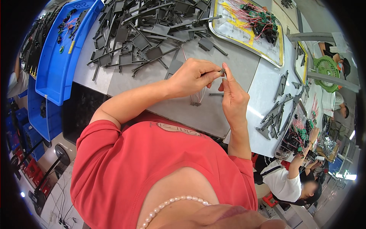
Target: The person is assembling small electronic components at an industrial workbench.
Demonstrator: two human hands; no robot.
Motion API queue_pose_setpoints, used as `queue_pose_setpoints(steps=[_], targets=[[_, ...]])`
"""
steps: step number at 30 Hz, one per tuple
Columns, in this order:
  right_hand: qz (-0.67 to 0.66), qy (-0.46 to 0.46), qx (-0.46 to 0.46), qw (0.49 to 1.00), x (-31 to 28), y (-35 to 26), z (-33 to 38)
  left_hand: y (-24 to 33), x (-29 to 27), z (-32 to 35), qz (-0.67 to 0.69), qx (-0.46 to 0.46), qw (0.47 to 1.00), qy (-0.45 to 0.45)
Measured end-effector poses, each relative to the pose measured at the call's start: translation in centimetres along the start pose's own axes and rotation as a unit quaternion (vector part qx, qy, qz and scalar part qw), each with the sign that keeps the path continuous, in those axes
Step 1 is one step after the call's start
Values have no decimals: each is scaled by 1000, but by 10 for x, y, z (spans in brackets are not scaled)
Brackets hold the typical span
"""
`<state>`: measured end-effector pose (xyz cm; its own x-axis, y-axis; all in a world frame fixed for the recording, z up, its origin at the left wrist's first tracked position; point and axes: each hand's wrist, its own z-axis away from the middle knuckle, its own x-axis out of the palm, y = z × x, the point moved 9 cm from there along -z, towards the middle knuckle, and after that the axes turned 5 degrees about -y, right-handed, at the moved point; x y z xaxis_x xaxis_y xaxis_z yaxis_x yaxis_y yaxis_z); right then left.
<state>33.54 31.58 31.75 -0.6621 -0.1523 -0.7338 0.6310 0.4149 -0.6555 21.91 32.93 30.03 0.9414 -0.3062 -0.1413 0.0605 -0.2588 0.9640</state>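
Observation:
Above the grey work surface (pixel 167 108), my left hand (pixel 192 77) and my right hand (pixel 234 94) meet at their fingertips. Both pinch a small dark part (pixel 222 71), mostly covered by the fingers, so its kind cannot be made out. Thin light wires (pixel 202 94) run down below my left hand to a small dark piece (pixel 196 104) near the surface. Beyond my left hand, a flat dark grey plastic part (pixel 175 67) with a long stem lies partly hidden. A thin bar-shaped dark piece (pixel 216 94) is beside my right wrist.
A large heap of dark grey plastic parts (pixel 146 36) covers the far side. Left stands a blue bin (pixel 53 82) with wired pieces. A framed tray (pixel 248 36) holds green boards with red wires (pixel 265 24). More dark parts (pixel 272 118) lie right, near a co-worker (pixel 288 179).

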Motion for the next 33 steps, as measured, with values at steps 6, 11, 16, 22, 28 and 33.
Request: queue_pose_setpoints(steps=[6,11,16,22,28,33], targets=[[-53,-2,-6,999,2,6,-1,-4,2,-1,11,-33,999,-22],[-96,-33,24,994,2,12,0,-1,2,-1,16,-32,999,-22],[-97,-49,30,994,8,15,-1,-3,2,0,33,-38,999,-20],[-21,-1,-8,1000,3,8,0,-4,4,-1,-8,-20,999,-28],[-76,-29,12,997,8,14,1,-10,6,-1,35,-78,996,-32],[-57,-40,7,998,12,15,2,-9,5,-1,27,-67,997,-25]])
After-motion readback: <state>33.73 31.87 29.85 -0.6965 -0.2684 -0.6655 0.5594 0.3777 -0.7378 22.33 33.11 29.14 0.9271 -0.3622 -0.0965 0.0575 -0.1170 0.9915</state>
